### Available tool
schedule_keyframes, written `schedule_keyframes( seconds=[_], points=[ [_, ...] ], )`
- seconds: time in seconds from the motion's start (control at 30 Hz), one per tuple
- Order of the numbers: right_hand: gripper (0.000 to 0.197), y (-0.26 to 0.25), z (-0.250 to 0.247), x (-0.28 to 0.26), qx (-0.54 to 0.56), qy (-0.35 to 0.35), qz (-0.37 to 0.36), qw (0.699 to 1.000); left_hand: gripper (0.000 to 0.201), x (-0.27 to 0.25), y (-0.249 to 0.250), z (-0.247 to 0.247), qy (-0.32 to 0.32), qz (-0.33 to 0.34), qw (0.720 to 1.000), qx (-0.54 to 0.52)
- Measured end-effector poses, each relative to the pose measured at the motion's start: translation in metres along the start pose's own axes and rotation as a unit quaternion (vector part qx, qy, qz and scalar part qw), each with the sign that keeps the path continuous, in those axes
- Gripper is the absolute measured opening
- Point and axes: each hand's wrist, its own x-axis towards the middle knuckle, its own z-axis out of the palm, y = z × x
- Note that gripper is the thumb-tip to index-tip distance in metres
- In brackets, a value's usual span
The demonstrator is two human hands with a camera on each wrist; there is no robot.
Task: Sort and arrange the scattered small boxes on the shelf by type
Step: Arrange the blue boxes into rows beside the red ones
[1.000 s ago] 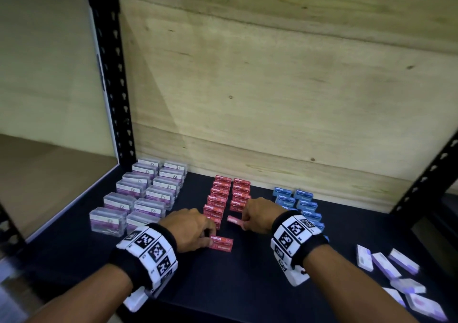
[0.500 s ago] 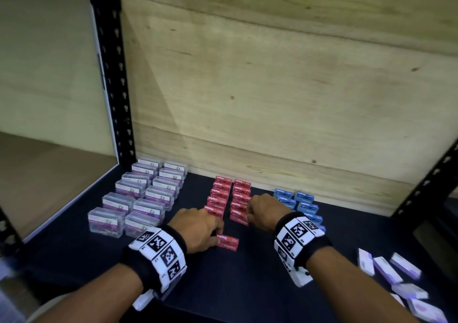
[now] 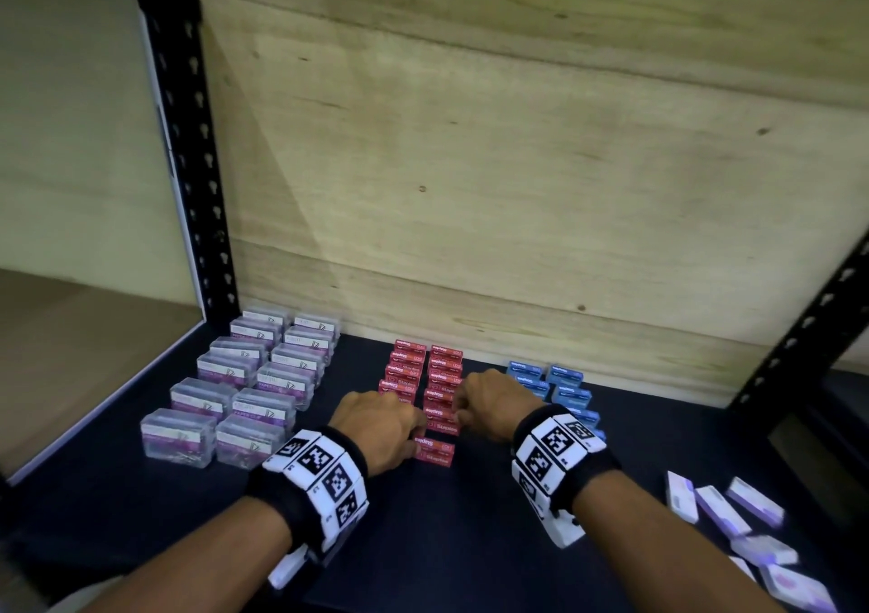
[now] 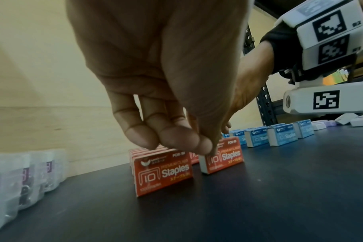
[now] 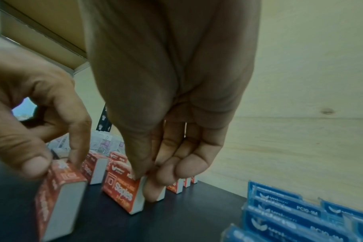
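Two columns of red staple boxes (image 3: 425, 368) stand on edge on the black shelf (image 3: 470, 542). My right hand (image 3: 463, 417) pinches one red box (image 5: 122, 191) at the near end of the right column, thumb in front and fingers behind. Just in front of it my left hand (image 3: 414, 434) pinches another red box (image 3: 435, 450) by its top edge between thumb and index finger; that box (image 4: 222, 157) stands upright on the shelf. The front box of the left column (image 4: 163, 175) is beside it, below my left fingers.
Clear paper-clip boxes (image 3: 225, 396) fill the left side in two columns. Blue staple boxes (image 3: 564, 387) stand in rows right of the red ones. White and purple boxes (image 3: 724, 514) lie scattered at the right front. A plywood wall (image 3: 517, 189) and black posts (image 3: 188, 142) bound the shelf.
My right hand has carried its red box back and stood it against the near end of the right red column. My left hand has slid its red box a little closer.
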Motion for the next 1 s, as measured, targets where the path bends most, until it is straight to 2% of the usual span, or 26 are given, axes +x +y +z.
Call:
schedule_keyframes(
  seconds=[0.33,0.57,0.83,1.0],
  points=[
    [0.016,0.011,-0.006,-0.011,0.039,-0.004,-0.03,0.999,0.032,0.007,0.001,-0.003,0.005,0.003,1.0,-0.003],
    [0.02,0.047,-0.038,-0.047,0.087,0.029,-0.014,0.996,0.031,0.01,0.022,-0.031,0.043,0.035,0.998,-0.004],
    [0.014,0.16,-0.052,-0.127,0.081,0.048,0.123,0.988,0.029,0.045,0.113,-0.058,0.044,0.145,0.989,0.001],
    [0.014,0.219,-0.038,-0.17,0.097,0.036,0.211,0.972,0.028,0.07,0.181,-0.058,0.01,0.214,0.977,-0.001]
  ],
)
